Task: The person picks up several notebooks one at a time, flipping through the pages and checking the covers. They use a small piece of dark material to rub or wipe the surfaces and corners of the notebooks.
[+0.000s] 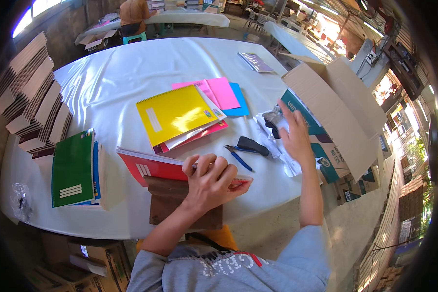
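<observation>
Lengthwise left to right, red notebook

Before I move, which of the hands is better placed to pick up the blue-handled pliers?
Probably the right hand: it looks empty, fingers spread, beside the cardboard box. The left hand appears closer to the blue-handled pliers, but it grips the red notebook.

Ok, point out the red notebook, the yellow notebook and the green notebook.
Red notebook [164, 170], head view: cover, beside the hand.
Yellow notebook [179, 116], head view: cover's middle.
Green notebook [74, 166], head view: cover's middle.
</observation>
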A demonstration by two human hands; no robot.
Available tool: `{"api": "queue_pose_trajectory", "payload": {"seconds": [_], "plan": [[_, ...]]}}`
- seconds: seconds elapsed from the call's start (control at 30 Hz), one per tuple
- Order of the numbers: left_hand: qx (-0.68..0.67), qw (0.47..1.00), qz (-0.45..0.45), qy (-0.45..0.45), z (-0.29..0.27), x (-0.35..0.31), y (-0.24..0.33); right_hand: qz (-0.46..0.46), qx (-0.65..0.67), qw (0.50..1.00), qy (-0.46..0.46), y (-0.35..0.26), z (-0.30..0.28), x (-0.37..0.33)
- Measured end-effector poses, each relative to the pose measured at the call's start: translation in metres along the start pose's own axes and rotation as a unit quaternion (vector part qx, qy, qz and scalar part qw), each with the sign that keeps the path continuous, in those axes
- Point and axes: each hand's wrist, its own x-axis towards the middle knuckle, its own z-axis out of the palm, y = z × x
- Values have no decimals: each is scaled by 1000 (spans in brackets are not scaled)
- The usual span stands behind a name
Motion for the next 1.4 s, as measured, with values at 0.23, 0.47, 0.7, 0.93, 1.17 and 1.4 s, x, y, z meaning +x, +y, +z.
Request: {"api": "queue_pose_trajectory", "payload": {"seconds": [0.23,0.47,0.7,0.93,1.17,1.4], "plan": [[-20,1000,-8,-18,4,2,9,15,289,956,-42,-62,-35,-64],[-70,994,19,-80,1,9,3,9,287,957,27,-66,-19,-64],[-111,988,2,-110,1,9,4,-4,325,946,4,-67,-10,-58],[-163,977,-25,-134,-6,10,3,34,399,916,-11,-63,-3,-55],[-137,981,-9,-137,-7,10,2,-21,421,903,-83,-56,-5,-51],[-106,986,23,-128,-5,3,2,31,523,838,-153,-55,6,-45]]}}
